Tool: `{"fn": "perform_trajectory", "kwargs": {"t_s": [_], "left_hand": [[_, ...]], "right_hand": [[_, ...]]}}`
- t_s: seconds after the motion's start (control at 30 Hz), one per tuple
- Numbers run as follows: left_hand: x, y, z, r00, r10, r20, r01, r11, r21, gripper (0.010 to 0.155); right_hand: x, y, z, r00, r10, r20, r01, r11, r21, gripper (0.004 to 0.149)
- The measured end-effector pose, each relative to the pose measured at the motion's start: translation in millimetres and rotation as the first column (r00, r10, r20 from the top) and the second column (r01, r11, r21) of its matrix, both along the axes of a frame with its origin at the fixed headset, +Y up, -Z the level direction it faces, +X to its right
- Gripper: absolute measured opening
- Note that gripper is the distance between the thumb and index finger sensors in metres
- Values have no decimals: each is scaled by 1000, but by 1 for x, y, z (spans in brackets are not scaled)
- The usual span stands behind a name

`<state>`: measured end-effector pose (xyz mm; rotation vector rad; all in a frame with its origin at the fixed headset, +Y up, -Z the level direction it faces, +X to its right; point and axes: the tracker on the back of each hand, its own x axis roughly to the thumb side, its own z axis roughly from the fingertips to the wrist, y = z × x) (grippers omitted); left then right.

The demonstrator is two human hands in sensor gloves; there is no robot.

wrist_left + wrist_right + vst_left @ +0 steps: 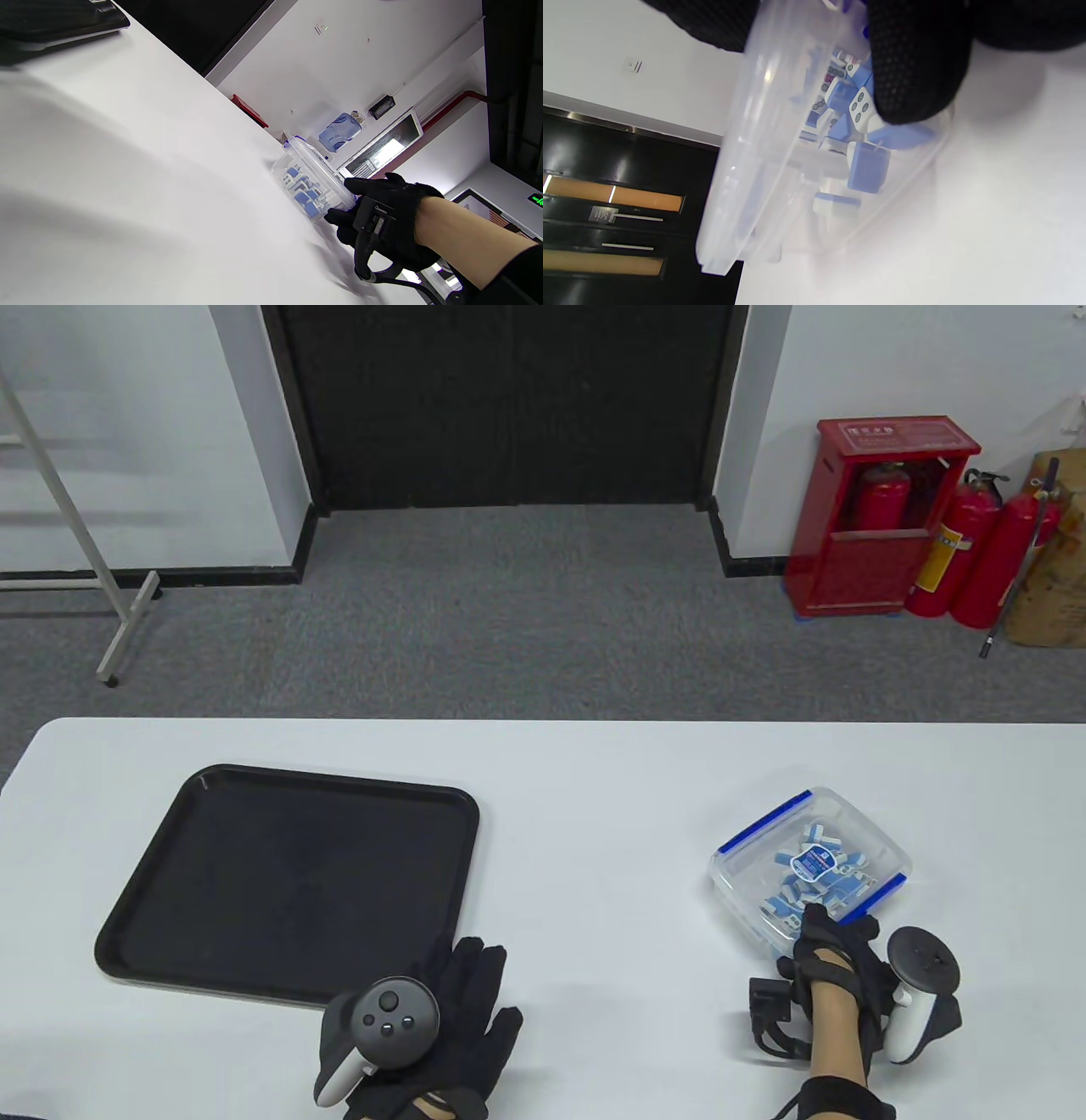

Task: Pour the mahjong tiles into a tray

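Nearest, at the counter's [594, 780] front edge, the left hand [424, 1035] lies flat with fingers spread just beside the black tray [288, 882], while well to the right the right hand [836, 967] grips the lidded clear box [810, 869] of blue mahjong tiles [865, 165], red extinguishers [976, 551] standing beyond.

Overhead table view facing the far wall; tilted wrist views, both sharing the tile box [810, 869] close up

Bright, even indoor light; soft shadows, wrist views blurred up close.
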<state>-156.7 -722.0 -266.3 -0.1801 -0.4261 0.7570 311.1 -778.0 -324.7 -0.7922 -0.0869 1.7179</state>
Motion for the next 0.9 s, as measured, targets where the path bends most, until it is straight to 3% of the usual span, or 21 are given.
{"fn": "perform_trajectory", "kwargs": {"t_s": [0.37, 0.9], "left_hand": [[1, 1, 0, 1000, -13, -6, 13, 1000, -7, 74], [9, -3, -2, 999, -27, -18, 26, 999, -45, 75]], "right_hand": [[-12, 9, 13, 961, 10, -278, -46, 991, -126, 81], [-66, 11, 29, 838, 47, -544, -136, 983, -125, 80]]}}
